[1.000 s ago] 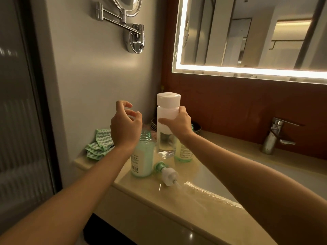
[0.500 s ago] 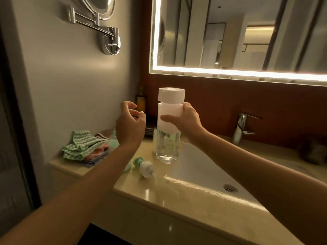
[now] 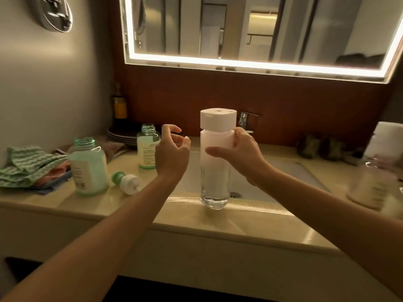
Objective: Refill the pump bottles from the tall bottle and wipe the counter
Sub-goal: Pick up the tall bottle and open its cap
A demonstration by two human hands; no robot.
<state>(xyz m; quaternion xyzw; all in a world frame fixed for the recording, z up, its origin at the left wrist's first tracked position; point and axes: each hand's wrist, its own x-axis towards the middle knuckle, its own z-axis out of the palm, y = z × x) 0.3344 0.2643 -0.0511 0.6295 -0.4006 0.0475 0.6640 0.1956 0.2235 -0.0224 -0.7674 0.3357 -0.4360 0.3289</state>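
**Tall bottle upright in right hand, cap on**

Right hand (image 3: 242, 153) grips the tall bottle (image 3: 214, 171) around its upper half, fingers wrapped, white cap (image 3: 218, 118) in place. The bottle's base is at the sink (image 3: 283, 182) front rim; can't tell if it touches. Left hand (image 3: 172, 153) is just beside the bottle, fingers loosely curled, holding nothing. Two pump bottles (image 3: 89, 168) (image 3: 148, 149) stand on the counter (image 3: 239, 225) at left, necks open. One pump head (image 3: 127, 182) lies on its side between them. Cloths (image 3: 28, 166) are piled at far left.
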